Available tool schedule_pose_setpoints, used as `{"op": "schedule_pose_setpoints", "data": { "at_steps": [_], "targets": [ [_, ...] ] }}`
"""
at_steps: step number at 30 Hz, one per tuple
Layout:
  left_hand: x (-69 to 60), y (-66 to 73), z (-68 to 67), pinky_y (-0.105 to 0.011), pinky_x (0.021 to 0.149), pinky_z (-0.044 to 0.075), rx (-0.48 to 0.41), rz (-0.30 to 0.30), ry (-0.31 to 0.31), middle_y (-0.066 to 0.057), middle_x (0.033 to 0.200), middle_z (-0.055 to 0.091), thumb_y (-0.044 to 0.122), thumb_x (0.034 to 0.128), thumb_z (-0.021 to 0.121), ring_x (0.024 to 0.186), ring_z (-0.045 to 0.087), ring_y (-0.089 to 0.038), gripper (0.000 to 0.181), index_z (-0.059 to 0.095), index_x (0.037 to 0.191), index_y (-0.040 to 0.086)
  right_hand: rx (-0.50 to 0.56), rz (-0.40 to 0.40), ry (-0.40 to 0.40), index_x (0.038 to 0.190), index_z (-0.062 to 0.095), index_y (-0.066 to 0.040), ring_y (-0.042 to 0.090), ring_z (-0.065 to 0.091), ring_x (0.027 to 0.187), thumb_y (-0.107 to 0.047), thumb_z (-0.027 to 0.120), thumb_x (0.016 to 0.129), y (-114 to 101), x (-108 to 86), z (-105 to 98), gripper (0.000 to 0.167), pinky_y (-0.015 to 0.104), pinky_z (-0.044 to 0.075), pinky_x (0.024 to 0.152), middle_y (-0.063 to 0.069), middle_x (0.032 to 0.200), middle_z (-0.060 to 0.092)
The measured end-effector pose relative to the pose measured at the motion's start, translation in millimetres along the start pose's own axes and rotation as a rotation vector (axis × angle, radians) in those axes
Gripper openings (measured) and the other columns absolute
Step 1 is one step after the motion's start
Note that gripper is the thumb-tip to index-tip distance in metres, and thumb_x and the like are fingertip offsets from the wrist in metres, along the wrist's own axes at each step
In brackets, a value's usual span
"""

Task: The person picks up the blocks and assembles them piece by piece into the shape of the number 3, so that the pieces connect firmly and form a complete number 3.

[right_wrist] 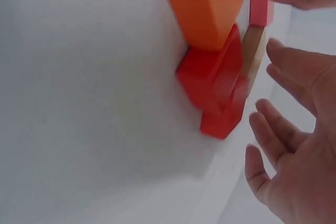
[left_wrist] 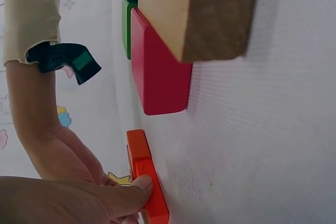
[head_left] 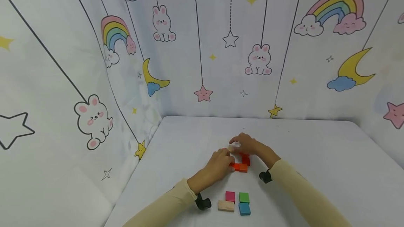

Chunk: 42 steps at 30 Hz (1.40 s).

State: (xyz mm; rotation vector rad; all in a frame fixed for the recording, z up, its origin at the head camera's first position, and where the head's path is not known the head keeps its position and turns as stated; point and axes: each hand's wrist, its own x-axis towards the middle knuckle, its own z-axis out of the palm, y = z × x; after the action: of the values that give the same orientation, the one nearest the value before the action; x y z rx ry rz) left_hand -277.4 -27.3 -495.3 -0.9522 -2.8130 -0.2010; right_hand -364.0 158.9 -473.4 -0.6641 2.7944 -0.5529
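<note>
My left hand (head_left: 219, 164) bends over the left end of a small block group, its thumb (left_wrist: 137, 188) against a red-orange block (left_wrist: 153, 195) and its other fingers beyond it. An orange block (head_left: 243, 167) adjoins that block on the right. Two red blocks (right_wrist: 212, 74) (right_wrist: 223, 121) extend from the orange one. My right hand (head_left: 247, 144) hovers over the far side of the group, fingers spread and nothing between them in the right wrist view. Near its fingertips, a wooden block (right_wrist: 253, 56) and a pink block (right_wrist: 261, 8) show beyond the red ones.
Closer to me lie a wooden block (head_left: 226, 206), a crimson block (head_left: 230, 196), a green block (head_left: 244, 197) and a blue block (head_left: 244, 208). White walls (head_left: 221, 62) with rabbit, star and rainbow drawings stand behind and left of the white table (head_left: 315, 150).
</note>
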Motion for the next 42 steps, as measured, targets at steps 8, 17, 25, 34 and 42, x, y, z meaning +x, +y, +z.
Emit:
{"op": "schedule_pose_setpoints", "data": {
  "at_steps": [8,17,25,34,42],
  "targets": [
    [-0.1,1.0,-1.8,-0.031,0.089,0.048,0.003,-0.006,-0.001,-0.005,0.124,0.067,0.035,0.0934,0.082,0.116,0.057,-0.020,0.022,0.081,0.108,0.019,0.010,-0.128,0.005,0.132,0.075,-0.019,0.038,0.054,0.128,-0.020,0.071,0.102,-16,4.5,5,0.031,0.073,0.044,0.103,0.015,0.135,0.063],
    [-0.7,0.9,-1.8,-0.033,0.091,0.050,0.037,0.005,0.006,-0.006,0.126,0.068,0.036,0.0942,0.081,0.117,0.059,-0.021,0.025,0.082,0.113,0.020,0.049,-0.125,0.024,0.124,0.080,-0.020,0.036,0.054,0.128,-0.009,0.068,0.101,-22,10.5,11,0.028,0.070,0.043,0.104,0.013,0.133,0.064],
    [-0.7,1.0,-1.0,-0.032,0.090,0.049,0.039,0.006,0.021,-0.006,0.130,0.066,0.037,0.0937,0.081,0.113,0.058,-0.020,0.024,0.083,0.113,0.022,0.035,-0.098,0.040,0.116,0.082,-0.019,0.038,0.053,0.129,-0.010,0.068,0.101,-23,15.6,13,0.023,0.073,0.039,0.104,0.014,0.134,0.064],
    [-1.0,0.1,-1.3,-0.027,0.080,0.043,0.056,0.006,0.015,-0.003,0.109,0.062,0.037,0.0928,0.082,0.101,0.056,-0.017,0.024,0.082,0.109,0.020,-0.010,-0.046,0.114,0.117,0.081,-0.017,0.043,0.051,0.129,-0.031,0.072,0.100,-21,23.9,16,0.024,0.072,0.039,0.104,0.020,0.139,0.058],
    [-1.1,1.8,-1.2,-0.032,0.091,0.048,0.018,-0.005,-0.007,-0.004,0.124,0.066,0.035,0.0945,0.081,0.116,0.056,-0.019,0.025,0.080,0.114,0.020,-0.024,-0.052,-0.074,0.133,0.075,-0.023,0.042,0.049,0.137,-0.023,0.069,0.100,-18,16.0,2,0.033,0.077,0.038,0.106,0.017,0.147,0.058]
  ]
}}
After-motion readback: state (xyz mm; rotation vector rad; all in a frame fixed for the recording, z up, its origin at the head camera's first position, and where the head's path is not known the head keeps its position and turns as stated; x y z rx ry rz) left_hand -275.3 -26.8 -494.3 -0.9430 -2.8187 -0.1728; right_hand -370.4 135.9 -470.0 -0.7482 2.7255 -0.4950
